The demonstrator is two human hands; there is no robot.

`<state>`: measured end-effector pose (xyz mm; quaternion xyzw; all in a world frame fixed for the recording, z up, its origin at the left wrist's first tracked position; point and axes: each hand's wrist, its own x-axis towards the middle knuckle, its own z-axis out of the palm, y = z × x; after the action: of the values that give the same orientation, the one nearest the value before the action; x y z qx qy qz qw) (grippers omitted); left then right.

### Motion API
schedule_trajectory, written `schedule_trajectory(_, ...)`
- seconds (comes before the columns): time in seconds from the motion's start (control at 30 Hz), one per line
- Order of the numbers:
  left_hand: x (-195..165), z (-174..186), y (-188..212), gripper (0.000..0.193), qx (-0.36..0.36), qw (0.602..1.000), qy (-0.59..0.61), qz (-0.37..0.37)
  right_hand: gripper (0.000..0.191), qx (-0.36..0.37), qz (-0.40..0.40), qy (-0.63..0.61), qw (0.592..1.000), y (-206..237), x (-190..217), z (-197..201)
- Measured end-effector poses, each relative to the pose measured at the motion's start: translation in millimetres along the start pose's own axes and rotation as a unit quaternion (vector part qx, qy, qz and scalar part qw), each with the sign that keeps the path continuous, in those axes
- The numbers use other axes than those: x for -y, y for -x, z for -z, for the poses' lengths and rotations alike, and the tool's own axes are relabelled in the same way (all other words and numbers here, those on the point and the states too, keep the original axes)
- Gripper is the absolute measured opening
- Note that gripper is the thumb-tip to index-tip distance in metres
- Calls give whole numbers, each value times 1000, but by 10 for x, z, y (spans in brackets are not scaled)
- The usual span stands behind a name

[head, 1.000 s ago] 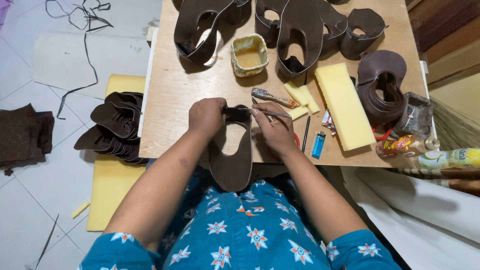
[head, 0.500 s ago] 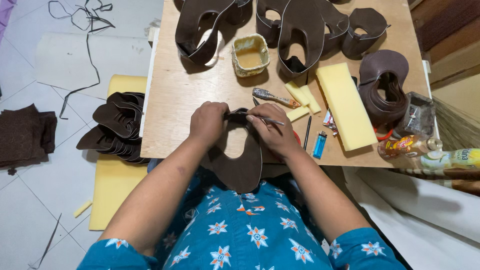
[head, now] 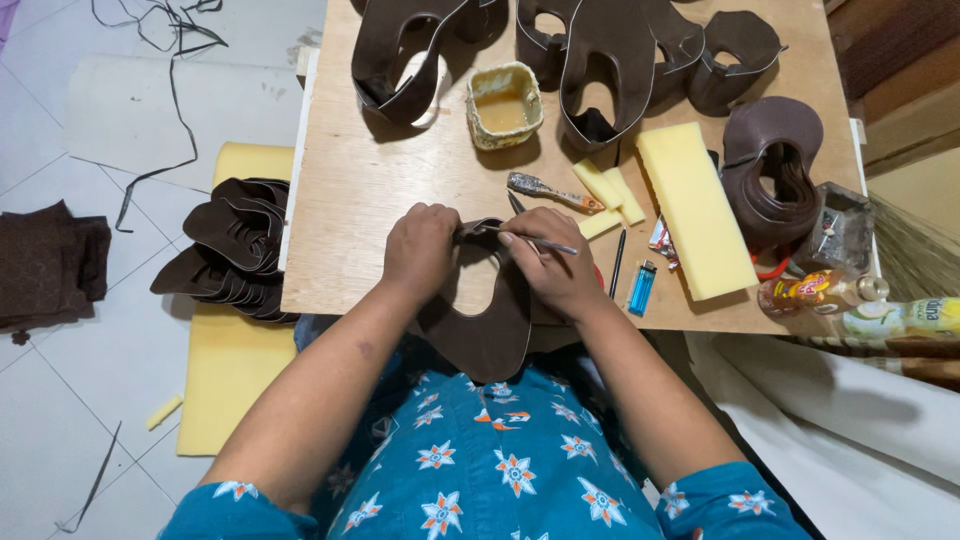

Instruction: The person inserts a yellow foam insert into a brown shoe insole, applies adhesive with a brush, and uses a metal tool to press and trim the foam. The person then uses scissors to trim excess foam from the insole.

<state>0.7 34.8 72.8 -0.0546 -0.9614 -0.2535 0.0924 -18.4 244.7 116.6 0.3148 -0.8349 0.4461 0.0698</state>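
Note:
A brown leather shoe-upper piece [head: 487, 335] lies at the near edge of the wooden table [head: 350, 200], its lower part hanging over my lap. My left hand [head: 420, 248] pinches the piece's top edge. My right hand [head: 548, 262] presses the same edge and holds a thin metal tool [head: 535, 240] that lies across the leather. The two hands are almost touching.
A small tub of yellow glue [head: 504, 105], a glue-smeared brush [head: 545, 190], yellow foam blocks [head: 693, 208], a blue lighter [head: 641, 288] and several formed brown uppers [head: 610, 60] are on the table. More brown pieces [head: 235, 250] are stacked on yellow foam on the floor at left. Bottles [head: 820, 292] lie at right.
The leather piece has been drawn up a little on the table, and my right hand now holds the thin tool across its top edge. My left hand stays pinched on it.

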Motion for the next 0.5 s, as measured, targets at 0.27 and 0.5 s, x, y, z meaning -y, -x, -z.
schedule_trajectory(0.27, 4, 1, 19, 9, 7, 1000, -18, -9, 11, 14, 48, 81, 995, 78, -78, -54)
schedule_trajectory(0.5, -43, 69, -87, 28, 50, 996, -50, -53, 12, 16, 15, 64, 998, 65, -142, -67)
